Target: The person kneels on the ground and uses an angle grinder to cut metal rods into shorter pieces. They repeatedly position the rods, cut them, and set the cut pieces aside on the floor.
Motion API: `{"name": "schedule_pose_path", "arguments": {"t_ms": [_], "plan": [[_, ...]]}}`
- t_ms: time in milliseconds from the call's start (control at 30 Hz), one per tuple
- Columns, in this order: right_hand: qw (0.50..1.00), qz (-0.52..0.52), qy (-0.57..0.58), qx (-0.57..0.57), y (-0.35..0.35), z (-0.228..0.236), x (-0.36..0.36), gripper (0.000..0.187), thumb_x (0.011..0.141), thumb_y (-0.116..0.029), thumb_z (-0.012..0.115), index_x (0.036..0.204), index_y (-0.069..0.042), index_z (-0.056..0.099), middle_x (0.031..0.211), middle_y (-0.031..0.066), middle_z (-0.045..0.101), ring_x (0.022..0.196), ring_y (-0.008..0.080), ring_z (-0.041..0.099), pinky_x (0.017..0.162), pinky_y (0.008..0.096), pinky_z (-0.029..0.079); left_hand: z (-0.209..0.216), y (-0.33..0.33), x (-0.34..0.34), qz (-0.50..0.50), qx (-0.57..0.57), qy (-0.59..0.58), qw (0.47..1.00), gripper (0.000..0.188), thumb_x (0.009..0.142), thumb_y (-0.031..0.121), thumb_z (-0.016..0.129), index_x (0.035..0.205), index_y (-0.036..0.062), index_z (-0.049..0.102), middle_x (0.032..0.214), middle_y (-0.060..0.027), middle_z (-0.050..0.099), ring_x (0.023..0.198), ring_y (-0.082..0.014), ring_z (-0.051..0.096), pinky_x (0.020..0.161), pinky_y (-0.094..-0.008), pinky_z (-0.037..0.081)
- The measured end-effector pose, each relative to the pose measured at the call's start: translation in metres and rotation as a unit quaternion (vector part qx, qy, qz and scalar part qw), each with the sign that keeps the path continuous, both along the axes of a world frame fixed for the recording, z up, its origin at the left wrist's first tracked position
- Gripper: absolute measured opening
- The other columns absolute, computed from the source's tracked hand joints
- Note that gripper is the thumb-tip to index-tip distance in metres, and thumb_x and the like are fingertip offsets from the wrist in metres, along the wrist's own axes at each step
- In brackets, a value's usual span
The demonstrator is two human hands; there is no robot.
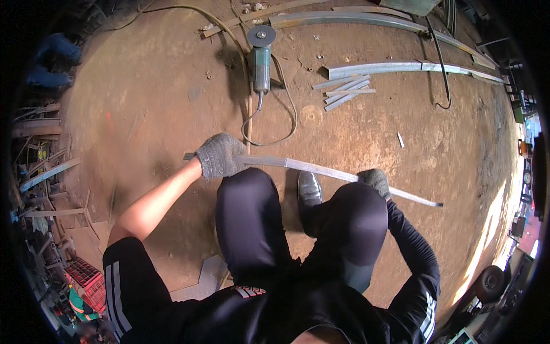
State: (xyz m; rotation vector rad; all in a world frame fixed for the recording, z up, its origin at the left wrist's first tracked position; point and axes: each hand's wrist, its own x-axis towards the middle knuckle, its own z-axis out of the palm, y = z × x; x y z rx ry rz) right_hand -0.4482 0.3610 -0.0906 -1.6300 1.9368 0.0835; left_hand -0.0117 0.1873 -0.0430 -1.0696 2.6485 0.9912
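Observation:
A long, narrow metal strip lies across in front of my knees, its right end lower in the picture than its left. My left hand, in a grey knit glove, is closed around it near its left end, above my left knee. Farther right, my right hand, also gloved, grips the same strip beside my right knee, which partly hides the fingers. The strip's right tip sticks out well past that hand. A seam or mark crosses the strip right of my left hand.
An angle grinder with a dark disc rests on the brown floor ahead, its cord looped beside it. Several short metal pieces lie near long metal bars at the far right. Scrap metal and a red crate line the left.

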Motion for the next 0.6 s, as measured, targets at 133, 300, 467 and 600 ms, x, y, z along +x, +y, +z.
{"name": "schedule_pose_path", "arguments": {"t_ms": [133,300,467,600], "plan": [[0.999,-0.012,-0.028,-0.011,0.016,-0.029,-0.002,0.029,0.079,-0.035,0.068,0.081,-0.008,0.075,0.069,0.0160,0.069,0.066,0.0315,0.069,0.065,0.0439,0.053,-0.006,0.004,-0.003,0.021,0.040,0.036,0.998,0.033,0.078,0.039,0.075,0.069,0.0086,0.067,0.069,-0.0179,0.064,0.060,-0.0352,0.060,0.058,-0.0435,0.047],[0.999,-0.027,-0.042,0.006,0.027,-0.037,0.010,0.029,0.079,-0.035,0.069,0.081,-0.007,0.075,0.069,0.0157,0.069,0.066,0.0302,0.069,0.065,0.0435,0.053,-0.037,0.006,0.018,-0.060,-0.072,0.024,0.995,0.035,0.079,0.040,0.077,0.068,0.0084,0.067,0.068,-0.0173,0.064,0.057,-0.0337,0.058,0.055,-0.0427,0.045],[0.994,-0.070,-0.072,0.031,0.072,-0.066,0.003,0.028,0.079,-0.034,0.069,0.081,-0.006,0.075,0.069,0.0154,0.069,0.066,0.0290,0.068,0.065,0.0431,0.053,-0.097,0.038,0.032,-0.209,-0.087,-0.050,0.973,0.019,0.081,0.023,0.072,0.070,0.0090,0.069,0.069,-0.0118,0.068,0.060,-0.0253,0.063,0.059,-0.0376,0.049],[0.988,-0.097,-0.108,0.060,0.094,-0.087,0.005,0.028,0.079,-0.033,0.070,0.081,-0.006,0.075,0.068,0.0151,0.069,0.066,0.0281,0.068,0.065,0.0428,0.053,-0.094,0.087,0.044,-0.200,0.023,-0.117,0.973,0.020,0.082,0.024,0.073,0.069,0.0086,0.069,0.068,-0.0106,0.067,0.059,-0.0233,0.062,0.058,-0.0372,0.048]]}}
